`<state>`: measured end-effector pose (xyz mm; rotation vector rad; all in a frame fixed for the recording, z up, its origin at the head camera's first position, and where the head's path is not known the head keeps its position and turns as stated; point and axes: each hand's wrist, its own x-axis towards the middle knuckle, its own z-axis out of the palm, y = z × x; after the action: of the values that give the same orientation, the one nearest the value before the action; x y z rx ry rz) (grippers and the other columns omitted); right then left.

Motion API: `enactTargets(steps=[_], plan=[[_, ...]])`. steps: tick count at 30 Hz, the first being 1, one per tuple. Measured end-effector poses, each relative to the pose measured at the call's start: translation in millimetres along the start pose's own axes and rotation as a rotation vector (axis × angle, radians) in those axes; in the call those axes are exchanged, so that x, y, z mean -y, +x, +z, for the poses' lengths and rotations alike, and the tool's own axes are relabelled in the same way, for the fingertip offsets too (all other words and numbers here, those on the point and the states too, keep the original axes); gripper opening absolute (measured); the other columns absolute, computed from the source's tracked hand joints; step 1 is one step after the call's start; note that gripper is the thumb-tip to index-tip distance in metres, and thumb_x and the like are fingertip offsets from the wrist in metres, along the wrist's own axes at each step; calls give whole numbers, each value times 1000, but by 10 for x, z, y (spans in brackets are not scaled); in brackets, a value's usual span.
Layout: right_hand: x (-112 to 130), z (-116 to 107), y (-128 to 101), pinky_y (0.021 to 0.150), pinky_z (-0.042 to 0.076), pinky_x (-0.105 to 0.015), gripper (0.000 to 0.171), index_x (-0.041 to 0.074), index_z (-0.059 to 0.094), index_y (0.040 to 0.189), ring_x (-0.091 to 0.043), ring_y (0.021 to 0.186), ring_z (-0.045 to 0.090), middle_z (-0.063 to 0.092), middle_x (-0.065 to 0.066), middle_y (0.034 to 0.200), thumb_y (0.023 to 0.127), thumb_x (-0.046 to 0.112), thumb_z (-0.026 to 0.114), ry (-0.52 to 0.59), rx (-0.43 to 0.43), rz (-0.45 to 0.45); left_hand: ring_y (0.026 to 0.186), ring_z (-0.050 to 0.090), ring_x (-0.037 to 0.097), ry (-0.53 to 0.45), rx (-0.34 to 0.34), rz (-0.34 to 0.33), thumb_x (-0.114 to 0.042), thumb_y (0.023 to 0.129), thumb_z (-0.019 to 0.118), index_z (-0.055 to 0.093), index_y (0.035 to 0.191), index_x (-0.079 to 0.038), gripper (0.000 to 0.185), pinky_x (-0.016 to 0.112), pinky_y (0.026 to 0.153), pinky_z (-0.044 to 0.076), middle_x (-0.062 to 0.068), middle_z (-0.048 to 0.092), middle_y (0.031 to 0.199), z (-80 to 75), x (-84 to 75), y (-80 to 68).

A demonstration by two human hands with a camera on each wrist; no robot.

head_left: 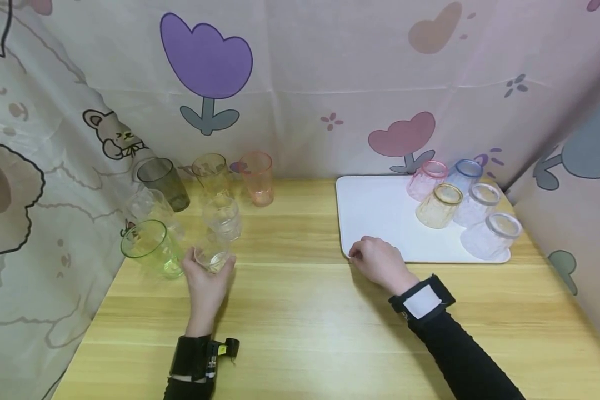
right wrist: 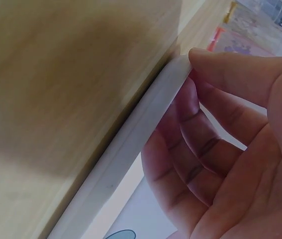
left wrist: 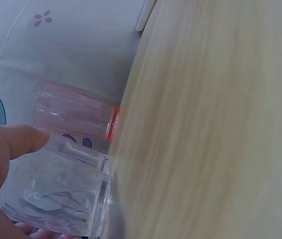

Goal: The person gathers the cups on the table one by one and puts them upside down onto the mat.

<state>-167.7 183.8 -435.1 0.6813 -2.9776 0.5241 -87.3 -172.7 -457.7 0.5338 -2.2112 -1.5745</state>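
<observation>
Nearest to the camera are two black sleeves (head_left: 465, 355), over the table (head_left: 290, 328). The left hand (head_left: 204, 289) holds an upright clear glass (head_left: 215, 258), the thumb on one side and the fingers curled round the other. If this glass is the centre of a clock, the green glass (head_left: 152, 250) is just beside it at nine o'clock, the grey one (head_left: 165, 184) at eleven, the yellow one (head_left: 212, 172) at twelve and the red one (head_left: 257, 180) at one.

Between two and three o'clock, well apart, lies the white tray (head_left: 370, 205). The right hand (head_left: 377, 261) has its fingers bent and seems to pinch the tray's rim at its seven o'clock corner. Five glasses (head_left: 437, 206) stand bottom up on the tray, towards its three o'clock side.

The clear glass should be stiff and rather light, with its weight low, because the base looks thick. Its smooth wall is probably slippery, and it may chip; whether it is glass or plastic, I cannot tell. The best hold is round the lower body, away from the rim. The tray looks stiff and is better taken by its raised rim, and kept level.
</observation>
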Motion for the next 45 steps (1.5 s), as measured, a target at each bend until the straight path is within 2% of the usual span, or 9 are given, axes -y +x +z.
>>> enactTargets(steps=[6,14,21,26,30,33,36,39,45], plan=[[5,-5,-8,62,58,-45,4,11,80,90,-25,76,69,68,-1,84,86,10,80,-2,-4,-2,145,30,49,-6,-24,21,-9,90,79,25,147,11,81,61,122,26,33,31,148,19,-2,-8],[6,21,-7,63,59,-45,5,11,80,90,-24,76,68,68,-1,84,87,14,82,2,-4,8,145,30,51,-19,-23,7,-10,92,77,22,150,10,83,63,122,25,32,33,149,-1,-35,-39],[14,15,-11,67,59,-46,9,10,80,95,-24,79,68,69,-2,87,90,18,80,41,12,28,144,34,50,-62,-49,4,-7,90,77,26,148,11,80,62,122,27,31,37,147,2,-48,-54],[45,-11,-8,70,59,-44,17,6,79,105,-23,81,68,70,-4,92,91,16,77,123,-49,31,142,36,45,-116,-43,-32,-12,92,78,25,150,6,81,59,122,28,27,38,149,-12,-122,-71],[80,-24,2,72,58,-43,21,6,77,110,-23,85,68,71,-5,96,91,16,76,191,-124,9,131,43,33,-179,-51,-41,-14,93,78,28,149,4,77,45,113,37,23,42,144,1,-200,-78],[121,-36,6,76,59,-42,22,5,76,113,-25,89,68,71,-6,98,92,14,76,238,-178,-31,124,46,24,-278,-42,-82,-14,95,76,29,149,3,74,32,105,42,17,43,142,25,-260,-84],[181,-53,9,77,60,-42,21,4,75,112,-26,92,69,71,-7,99,92,11,76,295,-230,-78,127,46,21,-384,-20,-143,-16,98,73,29,149,2,70,29,108,45,13,42,142,55,-328,-85],[240,-54,6,76,61,-40,19,4,75,111,-24,92,68,72,-6,100,93,9,76,360,-270,-117,123,50,17,-513,32,-213,-20,101,69,35,145,0,59,27,108,47,8,44,139,87,-390,-81],[369,-45,-6,79,62,-39,23,3,73,115,-25,96,68,71,-7,107,93,7,77,451,-322,-208,111,60,14,-808,179,-295,-23,104,64,53,126,-6,30,25,105,50,4,58,124,224,-459,-111]])
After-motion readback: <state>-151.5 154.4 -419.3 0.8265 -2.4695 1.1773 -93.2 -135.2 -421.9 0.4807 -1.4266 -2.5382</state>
